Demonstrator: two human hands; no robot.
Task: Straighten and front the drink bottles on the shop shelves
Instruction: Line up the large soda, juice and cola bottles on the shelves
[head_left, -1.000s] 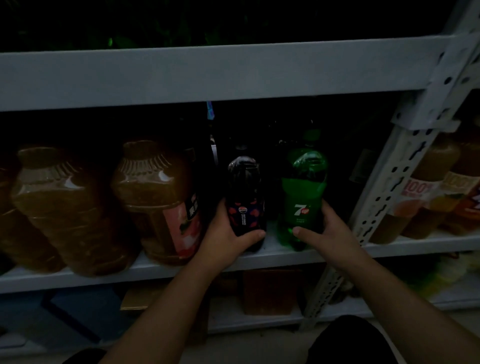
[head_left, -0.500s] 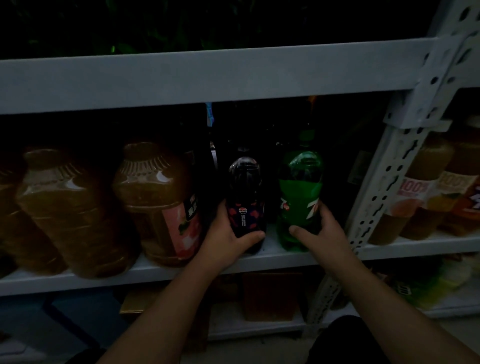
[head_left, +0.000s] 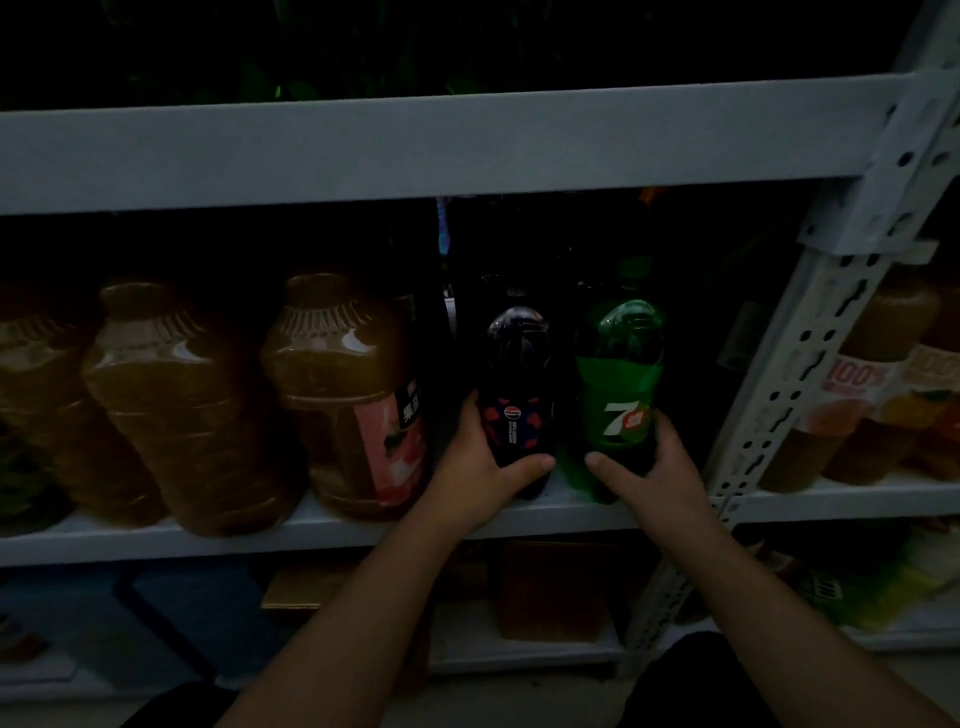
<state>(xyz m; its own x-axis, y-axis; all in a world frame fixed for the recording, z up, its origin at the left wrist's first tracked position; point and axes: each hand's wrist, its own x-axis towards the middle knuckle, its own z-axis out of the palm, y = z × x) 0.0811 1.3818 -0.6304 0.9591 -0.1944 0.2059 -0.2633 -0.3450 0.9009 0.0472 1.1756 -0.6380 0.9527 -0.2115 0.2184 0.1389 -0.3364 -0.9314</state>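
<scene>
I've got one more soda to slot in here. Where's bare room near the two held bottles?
Likeliest: the gap between the green 7up bottle and the slotted upright post, though it is too dark to see its back. The left hand fills a narrow slot between the dark cola bottle and the peach-labelled bottle. Further left, the amber bottles stand packed.

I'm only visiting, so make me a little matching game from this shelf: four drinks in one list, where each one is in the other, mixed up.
1. dark cola bottle
2. green bottle
3. amber jug with a pink label
4. orange juice bottle

a. right of the slotted post
b. gripped by the right hand
c. left of the left hand
d. gripped by the left hand

Pairs: 1-d, 2-b, 3-c, 4-a.
</scene>
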